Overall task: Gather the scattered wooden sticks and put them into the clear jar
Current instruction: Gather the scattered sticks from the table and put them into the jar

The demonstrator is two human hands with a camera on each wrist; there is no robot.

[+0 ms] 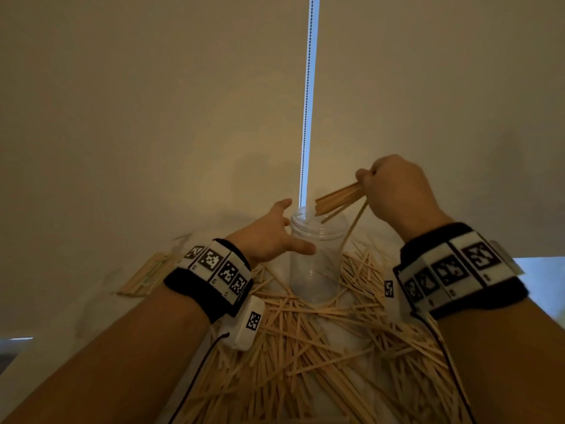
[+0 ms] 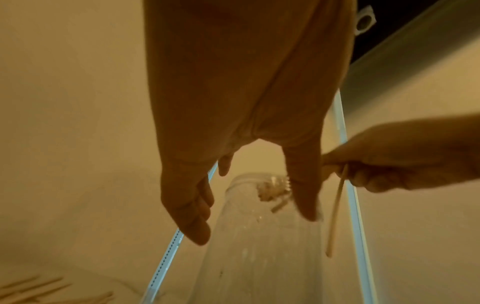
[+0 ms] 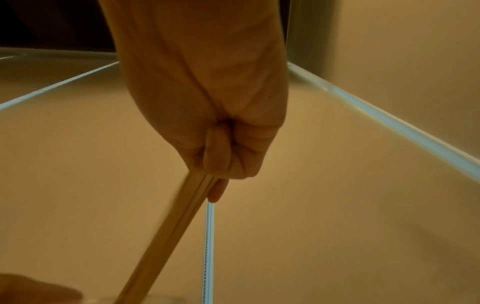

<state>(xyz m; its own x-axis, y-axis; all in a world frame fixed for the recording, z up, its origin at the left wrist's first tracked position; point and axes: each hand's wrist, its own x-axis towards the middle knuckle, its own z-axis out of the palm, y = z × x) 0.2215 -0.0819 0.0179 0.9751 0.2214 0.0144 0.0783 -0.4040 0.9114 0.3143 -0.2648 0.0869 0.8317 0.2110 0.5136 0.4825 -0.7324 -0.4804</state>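
- Jar [image 1: 316,255]: upright on the table, ringed by loose sticks [image 1: 305,341]. Interior appears empty in the head view.
- Bundle [image 1: 337,198]: 1 handful of sticks, tilted, lower ends at the jar mouth. 1 stray stick [image 1: 353,224] hangs from the same grip outside the rim.
- Right hand [image 1: 397,191]: fist closed round the bundle's upper end, above and right of the jar.
- Left hand [image 1: 272,237]: fingers spread and relaxed, thumb against the jar's near wall; it steadies or reaches the jar without a closed grip.
- Progress, as a judgement: early stage. No sticks lie in the jar; most of the pile is left on the table. A separate neat stack [image 1: 143,275] lies at far left.
- Left wrist view: shows bundle ends at the jar mouth and the stray stick [image 2: 336,214] clear of the glass; the head view shows this less plainly.
- Right wrist view: shows fingers curled tight on the bundle [image 3: 166,236]; the pile is out of frame.
- Only the head view shows the pile's full extent.
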